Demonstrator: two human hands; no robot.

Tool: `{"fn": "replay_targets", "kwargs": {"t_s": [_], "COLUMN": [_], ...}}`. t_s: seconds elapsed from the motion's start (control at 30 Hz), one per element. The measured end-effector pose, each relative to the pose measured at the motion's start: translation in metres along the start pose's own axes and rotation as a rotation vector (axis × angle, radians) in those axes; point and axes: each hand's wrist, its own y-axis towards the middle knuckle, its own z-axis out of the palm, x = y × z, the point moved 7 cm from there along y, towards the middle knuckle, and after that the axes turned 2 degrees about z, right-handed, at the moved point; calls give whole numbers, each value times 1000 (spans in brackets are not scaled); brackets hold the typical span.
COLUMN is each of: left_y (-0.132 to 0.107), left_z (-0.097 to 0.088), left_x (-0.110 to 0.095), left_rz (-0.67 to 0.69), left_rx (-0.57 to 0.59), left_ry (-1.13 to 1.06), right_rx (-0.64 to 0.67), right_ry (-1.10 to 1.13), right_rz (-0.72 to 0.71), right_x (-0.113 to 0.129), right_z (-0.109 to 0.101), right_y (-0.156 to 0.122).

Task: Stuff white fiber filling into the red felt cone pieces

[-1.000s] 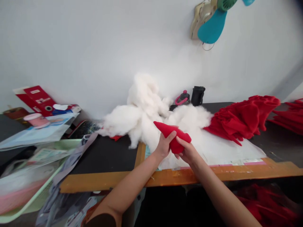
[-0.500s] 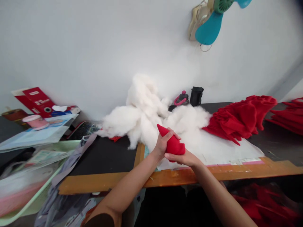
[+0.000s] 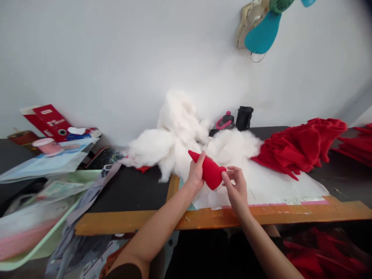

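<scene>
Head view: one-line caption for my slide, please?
The left hand holds a plump red fabric cone above white fibre stuffing, the open right hand just beside it.

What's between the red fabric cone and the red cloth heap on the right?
Head view: white fibre stuffing and a white sheet lie between the red fabric cone and the red cloth heap.

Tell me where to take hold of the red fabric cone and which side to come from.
Grip the rounded wide end of the red fabric cone, coming from the right with the right hand, which is open just beside it. That end is the fattest part and is left bare, while the left hand wraps the narrower part and the tip points up and left.
</scene>
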Motion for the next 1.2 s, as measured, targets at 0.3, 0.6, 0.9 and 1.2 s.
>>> {"fn": "replay_targets", "kwargs": {"t_s": [0.3,0.6,0.9,1.2], "left_y": [-23,-33,-44,-48], "left_z": [33,42,50,36], "left_x": [12,16,7,-7], "left_rz": [-108,30,352,508], "left_rx": [360,488,588,361], "left_ry": [-64,275,641,671], "right_rx": [166,113,191,-166], "right_ry": [-233,353,398,796], "right_rz": [-185,285,290,474], "right_x": [22,-10,-10,-28], "right_z": [13,1,2,-30], "right_y": [6,13,16,37]}}
